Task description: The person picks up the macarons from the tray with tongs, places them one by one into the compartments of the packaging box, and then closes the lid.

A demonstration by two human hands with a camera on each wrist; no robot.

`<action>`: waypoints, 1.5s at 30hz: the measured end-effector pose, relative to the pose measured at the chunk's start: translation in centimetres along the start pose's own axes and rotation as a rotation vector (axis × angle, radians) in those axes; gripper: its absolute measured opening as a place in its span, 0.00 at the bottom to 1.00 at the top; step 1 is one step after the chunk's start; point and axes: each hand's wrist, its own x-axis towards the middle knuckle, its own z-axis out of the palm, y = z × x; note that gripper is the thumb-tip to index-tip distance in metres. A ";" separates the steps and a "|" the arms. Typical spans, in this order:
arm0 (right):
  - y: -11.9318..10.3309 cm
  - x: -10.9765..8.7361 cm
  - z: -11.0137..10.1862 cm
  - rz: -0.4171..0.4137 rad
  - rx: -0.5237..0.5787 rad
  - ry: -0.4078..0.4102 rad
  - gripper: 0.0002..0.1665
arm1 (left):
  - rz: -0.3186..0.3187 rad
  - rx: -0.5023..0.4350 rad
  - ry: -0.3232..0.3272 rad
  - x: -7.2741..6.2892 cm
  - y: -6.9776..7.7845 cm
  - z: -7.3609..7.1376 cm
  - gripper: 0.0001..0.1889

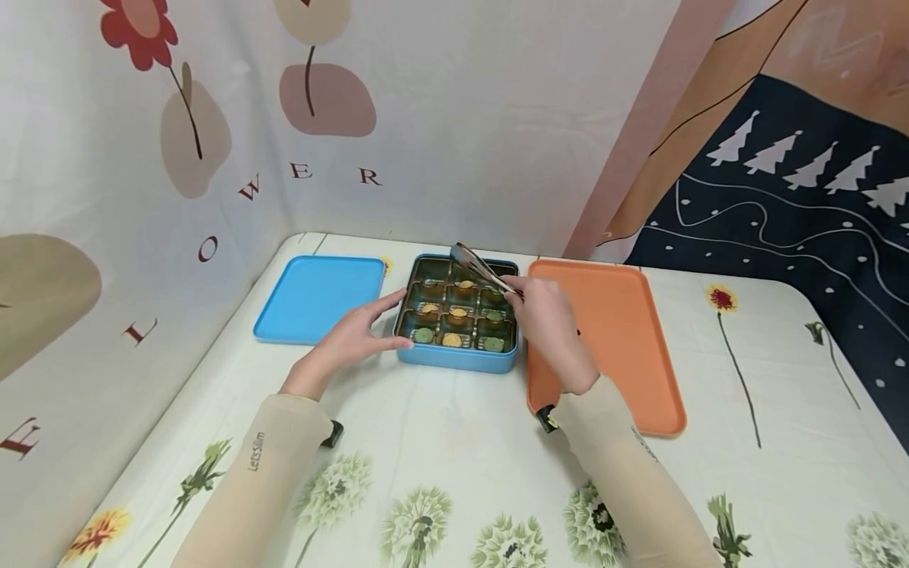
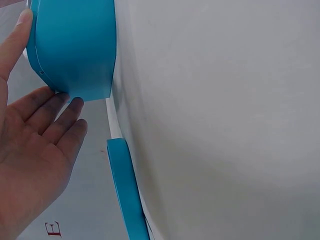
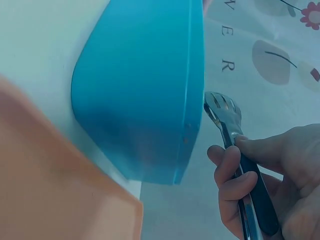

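Note:
A blue box (image 1: 454, 360) stands in the middle of the table in the head view, its dark inside divided into several compartments. Round green pieces (image 1: 493, 344) and yellow pieces (image 1: 452, 340) lie in many of them. My left hand (image 1: 355, 334) touches the box's left side, fingers spread, with the thumb at the front left corner; the left wrist view shows loosely extended fingers against the blue wall. With my right hand (image 1: 550, 322) I grip metal tongs (image 1: 477, 265) with a dark handle. Their head hangs over the back compartments, with nothing visible between the tips.
A blue tray or lid (image 1: 321, 298) lies flat to the left of the box. An orange tray (image 1: 618, 347) lies close on the right, partly under my right forearm. Behind the box rises a printed cloth wall (image 1: 461, 173). The table (image 1: 454, 426) has a flower-patterned cover.

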 end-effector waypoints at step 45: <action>2.6 -1.2 -1.7 0.032 0.259 0.073 0.23 | 0.027 0.007 0.006 -0.1 0.0 0.0 0.52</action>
